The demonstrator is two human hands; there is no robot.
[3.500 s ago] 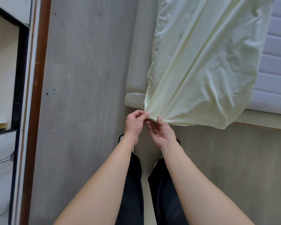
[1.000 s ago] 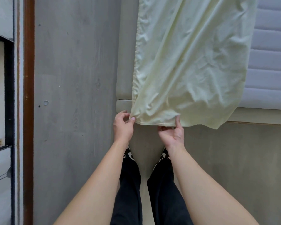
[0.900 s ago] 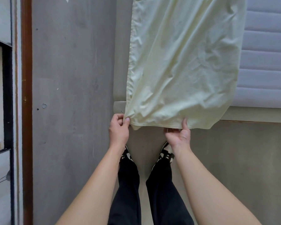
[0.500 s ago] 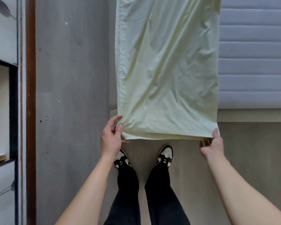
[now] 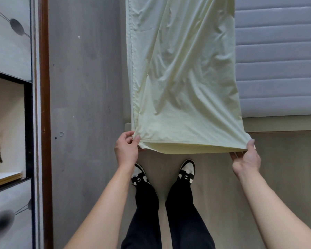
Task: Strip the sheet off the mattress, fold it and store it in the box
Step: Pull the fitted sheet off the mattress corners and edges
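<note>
Both hands out front, and the pale yellow sheet (image 5: 183,83) hangs stretched between them over the mattress (image 5: 278,56). The left hand (image 5: 127,151) pinches the near left corner, thumb and fingers (image 5: 137,138) closed on the hem. The right hand (image 5: 247,158) grips the near right corner, thumb on top, fingers curled beneath. Below the taut edge, two black-and-white shoes (image 5: 187,170) stand on the grey floor (image 5: 86,87).
</note>
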